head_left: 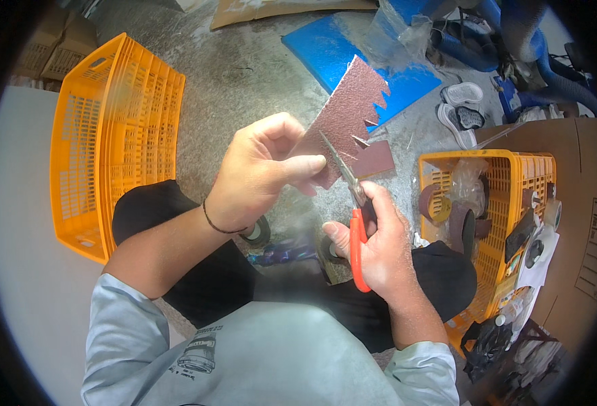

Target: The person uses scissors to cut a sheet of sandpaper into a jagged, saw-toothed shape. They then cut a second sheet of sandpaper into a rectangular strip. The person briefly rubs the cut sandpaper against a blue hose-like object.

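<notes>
Beyond the left fingers (306,166) pinching its end extends a maroon sheet (342,125), right fingers (383,206) gripping scissors (356,227).

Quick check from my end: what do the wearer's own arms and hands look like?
The left hand and right hand are gloveless. A thin dark band circles the left wrist. Short, pale grey-blue sleeves leave both forearms bare.

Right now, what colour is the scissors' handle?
The scissors' handle is red-orange, seen in the head view.
</notes>
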Tool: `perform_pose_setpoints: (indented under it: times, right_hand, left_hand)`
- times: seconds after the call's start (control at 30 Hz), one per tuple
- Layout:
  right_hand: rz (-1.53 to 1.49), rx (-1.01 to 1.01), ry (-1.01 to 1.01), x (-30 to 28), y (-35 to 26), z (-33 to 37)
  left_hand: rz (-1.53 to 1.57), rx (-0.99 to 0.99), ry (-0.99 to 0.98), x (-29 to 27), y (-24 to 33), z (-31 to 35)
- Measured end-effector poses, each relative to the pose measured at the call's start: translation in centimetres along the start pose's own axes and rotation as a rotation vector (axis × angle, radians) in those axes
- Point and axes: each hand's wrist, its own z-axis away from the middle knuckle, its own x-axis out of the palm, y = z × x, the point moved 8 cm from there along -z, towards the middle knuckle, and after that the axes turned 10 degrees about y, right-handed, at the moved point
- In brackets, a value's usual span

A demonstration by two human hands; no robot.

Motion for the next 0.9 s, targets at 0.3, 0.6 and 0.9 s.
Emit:
perform_pose_setpoints:
  times: [0.3,0.6,0.9]
  right_hand:
    - [-0.036,0.009,-0.057,0.0,-0.2,-0.2]
    - [-0.230,0.101,-0.129,0.5,-0.2,-0.1]
    - [-0.380,0.133,-0.219,0.9,-0.4,0.0]
  left_hand:
    - [-0.014,-0.019,0.022,0.0,0.1,0.2]
    - [-0.026,-0.028,0.027,-0.2,0.1,0.0]
    - [0.001,0.018,0.024,-0.2,0.6,-0.1]
